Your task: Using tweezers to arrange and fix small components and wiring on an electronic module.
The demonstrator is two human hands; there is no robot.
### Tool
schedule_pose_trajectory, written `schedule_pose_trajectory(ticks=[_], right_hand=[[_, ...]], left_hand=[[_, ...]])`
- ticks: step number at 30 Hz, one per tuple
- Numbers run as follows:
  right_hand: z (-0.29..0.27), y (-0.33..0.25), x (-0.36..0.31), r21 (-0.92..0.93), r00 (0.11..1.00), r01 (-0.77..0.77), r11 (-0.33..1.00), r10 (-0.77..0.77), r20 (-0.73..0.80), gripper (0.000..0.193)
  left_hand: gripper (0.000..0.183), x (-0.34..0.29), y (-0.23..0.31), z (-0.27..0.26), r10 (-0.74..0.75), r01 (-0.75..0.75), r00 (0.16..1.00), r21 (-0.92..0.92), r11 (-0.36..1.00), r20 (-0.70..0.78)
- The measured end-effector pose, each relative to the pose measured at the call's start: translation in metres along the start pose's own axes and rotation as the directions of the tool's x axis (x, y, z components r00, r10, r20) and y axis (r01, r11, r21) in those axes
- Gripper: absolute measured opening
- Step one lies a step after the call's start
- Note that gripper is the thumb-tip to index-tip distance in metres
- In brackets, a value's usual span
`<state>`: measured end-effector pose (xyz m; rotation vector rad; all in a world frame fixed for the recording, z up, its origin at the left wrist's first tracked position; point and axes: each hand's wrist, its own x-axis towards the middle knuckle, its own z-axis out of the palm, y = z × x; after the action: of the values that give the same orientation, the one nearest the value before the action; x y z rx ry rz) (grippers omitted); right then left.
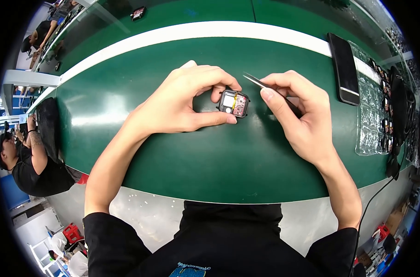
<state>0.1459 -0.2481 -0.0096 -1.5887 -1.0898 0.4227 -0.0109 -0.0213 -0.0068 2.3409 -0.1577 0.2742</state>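
The person sits at a green bench [182, 157] with both forearms coming up from the six o'clock edge of the view. The left hand [182, 104] is closed around a small square device [234, 103] with its back open, thumb under the lower edge and index finger curled over the top, pinching it just above the bench surface near the centre of the view. Inside the open casing I can see a pale square part, a yellow strip and a reddish patch; finer detail is too small to tell.

The right hand [295, 111] sits at three o'clock from the device, very near it but not touching. It is clenched on a pair of slim metal tweezers [256, 81], held between thumb and forefinger. The tweezer tips point toward eleven o'clock and hang just above the device's upper right corner, apart from it.

Off at two o'clock from the hands lies a dark phone [344, 69], face up on the bench. Just beyond it, toward three o'clock, a clear plastic tray [369, 120] with moulded pockets runs along the bench, with small dark parts lined up on its far side. A white stripe [210, 31] crosses the bench at twelve o'clock.

At nine o'clock, another person [27, 161] in a black shirt works beside the bench.
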Motion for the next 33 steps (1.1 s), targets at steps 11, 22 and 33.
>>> schedule_pose_trajectory(ticks=[11, 22, 33], right_hand=[[0.008, -0.005, -0.006, -0.351, 0.974, 0.204, 0.914, -0.152, 0.169, 0.041], [-0.056, -0.021, -0.01, -0.521, 0.966, 0.181, 0.834, -0.25, -0.064, 0.038], [-0.256, 0.045, -0.034, -0.756, 0.794, -0.551, 0.354, -0.058, -0.606, 0.048]], left_hand=[[0.064, -0.002, 0.009, -0.005, -0.091, 0.107, 0.989, -0.143, 0.984, 0.115], [0.03, 0.003, -0.004, -0.015, -0.178, 0.163, 0.971, -0.102, 0.981, -0.162], [0.063, 0.041, -0.129, -0.095, -0.145, 0.564, 0.804, 0.662, 0.493, -0.577]])
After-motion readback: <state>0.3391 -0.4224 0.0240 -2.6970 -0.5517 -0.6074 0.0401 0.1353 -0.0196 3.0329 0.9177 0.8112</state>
